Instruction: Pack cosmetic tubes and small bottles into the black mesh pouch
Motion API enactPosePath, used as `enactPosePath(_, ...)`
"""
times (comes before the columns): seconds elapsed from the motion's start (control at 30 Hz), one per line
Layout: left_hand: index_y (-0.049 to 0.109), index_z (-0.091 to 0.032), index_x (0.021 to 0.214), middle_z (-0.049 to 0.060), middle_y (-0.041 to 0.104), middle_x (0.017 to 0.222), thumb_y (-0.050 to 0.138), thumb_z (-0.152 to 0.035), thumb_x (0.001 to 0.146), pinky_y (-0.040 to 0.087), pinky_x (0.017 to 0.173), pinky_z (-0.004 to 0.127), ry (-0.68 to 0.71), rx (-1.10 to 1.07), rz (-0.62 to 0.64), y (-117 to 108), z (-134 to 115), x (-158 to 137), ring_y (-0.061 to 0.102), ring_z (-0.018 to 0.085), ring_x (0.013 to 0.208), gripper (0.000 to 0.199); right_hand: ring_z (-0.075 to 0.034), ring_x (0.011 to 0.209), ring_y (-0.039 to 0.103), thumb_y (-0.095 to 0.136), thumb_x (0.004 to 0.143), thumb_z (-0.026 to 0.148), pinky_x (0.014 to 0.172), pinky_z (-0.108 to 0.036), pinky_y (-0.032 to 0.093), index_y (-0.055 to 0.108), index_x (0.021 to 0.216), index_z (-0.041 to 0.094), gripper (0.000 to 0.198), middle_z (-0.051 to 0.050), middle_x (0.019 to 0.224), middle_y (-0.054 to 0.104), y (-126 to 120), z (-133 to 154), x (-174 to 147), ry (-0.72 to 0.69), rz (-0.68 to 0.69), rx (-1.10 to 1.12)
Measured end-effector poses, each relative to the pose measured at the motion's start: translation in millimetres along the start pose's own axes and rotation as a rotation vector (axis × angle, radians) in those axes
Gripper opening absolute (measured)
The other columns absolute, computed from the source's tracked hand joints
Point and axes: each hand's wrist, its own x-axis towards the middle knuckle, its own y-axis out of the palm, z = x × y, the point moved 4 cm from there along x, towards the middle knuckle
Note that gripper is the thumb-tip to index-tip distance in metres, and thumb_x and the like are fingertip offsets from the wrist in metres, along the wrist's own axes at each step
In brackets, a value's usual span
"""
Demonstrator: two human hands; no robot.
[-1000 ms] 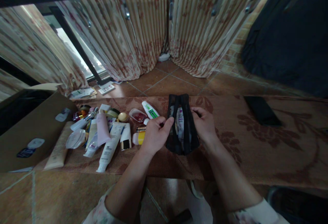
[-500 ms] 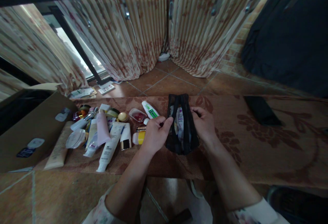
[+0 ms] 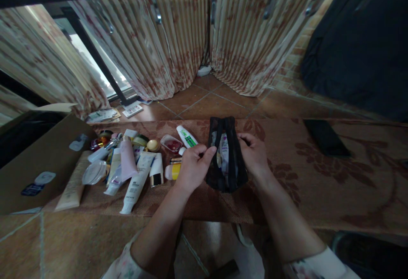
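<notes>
A black mesh pouch [image 3: 239, 168] stands on the cloth-covered bench, its top slit parted. Through the gap a tube with purple print [image 3: 225, 151] and other small items show inside. My left hand [image 3: 195, 164] is closed on the pouch's left side, thumb against the edge. On the other side my right hand [image 3: 254, 153] pinches the right edge, its fingertips partly hidden. Just beyond my left hand lie a white and green tube [image 3: 185, 136] and a clear container with dark red contents [image 3: 171, 143]. A yellow-labelled bottle [image 3: 173, 172] is partly covered by that hand.
Several cosmetic tubes and jars, among them a pink tube [image 3: 127, 160] and a white tube [image 3: 137, 183], are heaped to the left. An opened cardboard box [image 3: 47, 160] stands at the far left. A dark phone-like slab [image 3: 327, 138] lies on the bench cloth [image 3: 287, 211] to the right.
</notes>
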Motion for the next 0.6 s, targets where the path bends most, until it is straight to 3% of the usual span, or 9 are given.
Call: enactPosePath(0.6, 0.036, -0.017, 0.052, -0.005, 0.030, 0.052, 0.056, -0.045, 0.083, 0.024, 0.051, 0.024, 0.010, 0.015, 0.012, -1, 0, 1, 0.030, 0.008, 0.053, 0.047, -0.018, 0.067, 0.065, 0.056, 0.075, 0.036, 0.060, -0.027, 0.046, 0.073, 0.084, 0.015, 0.028, -0.006, 0.078, 0.073, -2, 10, -4, -0.026, -0.023, -0.038)
